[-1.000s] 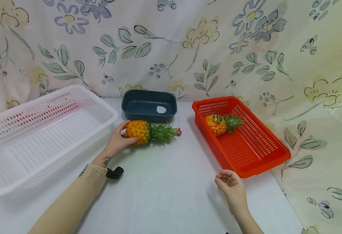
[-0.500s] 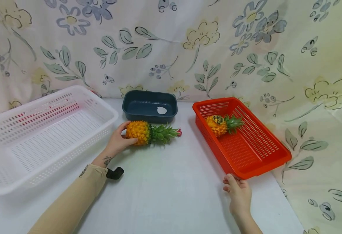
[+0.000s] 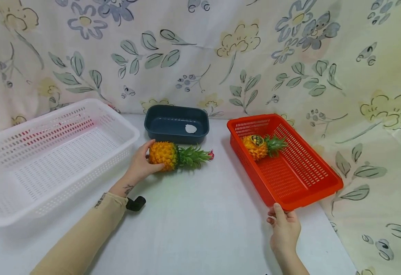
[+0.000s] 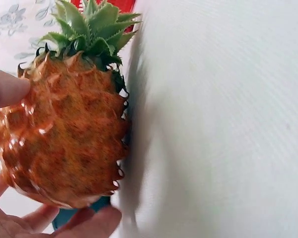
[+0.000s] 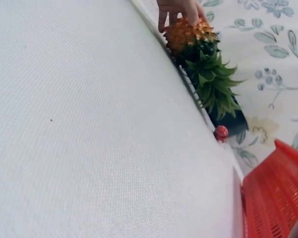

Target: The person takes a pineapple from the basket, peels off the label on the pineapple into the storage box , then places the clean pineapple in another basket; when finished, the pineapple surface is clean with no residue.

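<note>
A pineapple (image 3: 163,156) lies on its side on the white table, its green crown (image 3: 191,157) pointing right. My left hand (image 3: 139,167) grips the base end, thumb on one side and fingers on the other; the left wrist view shows the orange spiky skin (image 4: 64,129) close up. At the near corner of the red basket (image 3: 252,178), my right hand (image 3: 285,232) pinches the rim, thumb on top and the other fingers partly hidden beneath. Inside that basket, at its far end, a second pineapple (image 3: 255,147) with a dark round sticker lies on its side.
A large white basket (image 3: 66,193) stands at the left. Behind the gripped pineapple is a dark blue tray (image 3: 176,136) holding a white flat piece (image 3: 190,128). A small red object (image 5: 221,132) sits by the crown tip. Floral cloth (image 3: 200,57) hangs behind.
My right hand has moved from just beside the red basket to its near corner, and the thumb now lies on the rim. The left hand keeps its hold on the pineapple.
</note>
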A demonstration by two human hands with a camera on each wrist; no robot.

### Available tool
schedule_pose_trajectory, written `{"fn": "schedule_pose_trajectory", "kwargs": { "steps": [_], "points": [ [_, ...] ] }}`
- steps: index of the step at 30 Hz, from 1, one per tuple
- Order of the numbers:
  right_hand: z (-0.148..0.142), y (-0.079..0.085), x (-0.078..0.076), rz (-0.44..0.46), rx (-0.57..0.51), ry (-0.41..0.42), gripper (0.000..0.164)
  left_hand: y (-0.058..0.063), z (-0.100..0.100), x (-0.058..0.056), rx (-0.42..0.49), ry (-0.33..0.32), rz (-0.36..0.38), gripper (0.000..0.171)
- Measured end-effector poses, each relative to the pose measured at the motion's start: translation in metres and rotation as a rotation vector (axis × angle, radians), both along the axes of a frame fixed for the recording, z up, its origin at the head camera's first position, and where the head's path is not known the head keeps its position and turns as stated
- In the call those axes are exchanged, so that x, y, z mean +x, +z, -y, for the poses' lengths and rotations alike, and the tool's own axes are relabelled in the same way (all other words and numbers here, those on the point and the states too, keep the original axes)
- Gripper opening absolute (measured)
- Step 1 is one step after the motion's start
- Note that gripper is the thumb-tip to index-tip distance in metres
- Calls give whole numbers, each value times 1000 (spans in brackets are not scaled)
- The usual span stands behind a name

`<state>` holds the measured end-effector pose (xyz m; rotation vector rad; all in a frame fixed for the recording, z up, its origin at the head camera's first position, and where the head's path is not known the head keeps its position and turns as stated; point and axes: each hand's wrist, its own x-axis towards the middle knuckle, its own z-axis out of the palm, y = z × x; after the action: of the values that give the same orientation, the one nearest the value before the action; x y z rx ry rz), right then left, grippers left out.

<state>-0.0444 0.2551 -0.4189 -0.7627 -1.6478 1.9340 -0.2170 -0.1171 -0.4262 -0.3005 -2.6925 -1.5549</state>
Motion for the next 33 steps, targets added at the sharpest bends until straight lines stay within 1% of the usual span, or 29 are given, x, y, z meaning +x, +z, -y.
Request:
{"fn": "schedule_pose_trajectory", "kwargs": {
  "steps": [1, 3, 5, 8, 10, 12, 14, 16, 19, 21, 23, 25, 28, 31, 33],
  "points": [
    [0, 0, 0, 2, -12, -3, 28, 2, -2, 1, -35, 4, -20, 89],
    [0, 1, -1, 10, -31, -8, 30, 6, -5, 2, -118, 4, -84, 91],
    [0, 3, -1, 26, -43, -11, 31, 12, -10, 4, -223, 2, -159, 91],
    [1, 4, -1, 28, -46, -11, 30, 24, -19, 5, -387, -20, -261, 89],
    [1, 4, -1, -1, -53, -8, 27, 35, -25, 5, -487, -49, -301, 86],
    [1, 2, -1, -26, -60, -5, 25, 45, -31, 3, -574, -88, -317, 84],
    [-2, -2, -2, -45, -66, -7, 24, 55, -36, 0, -646, -131, -303, 83],
    [-7, -10, -4, -60, -65, 1, 23, 63, -40, -4, -717, -180, -272, 84],
    [-14, -20, -5, -83, -56, 19, 21, 72, -44, -11, -811, -266, -219, 84],
    [-13, -19, -5, -87, -60, 22, 21, 77, -47, -16, -862, -325, -185, 82],
    [-9, -13, -5, -64, -74, 8, 22, 81, -48, -21, -903, -378, -147, 81],
    [-7, -9, -4, -61, -78, 6, 22, 85, -50, -25, -938, -421, -91, 80],
    [-6, -6, -4, -52, -99, 4, 21, 88, -49, -31, -969, -475, -15, 80],
    [-4, -3, -3, -48, -109, -5, 21, 83, -45, -38, -943, -507, 66, 83],
    [0, 3, -3, -28, -117, -26, 20, 78, -42, -42, -906, -525, 92, 84]
  ]
}}
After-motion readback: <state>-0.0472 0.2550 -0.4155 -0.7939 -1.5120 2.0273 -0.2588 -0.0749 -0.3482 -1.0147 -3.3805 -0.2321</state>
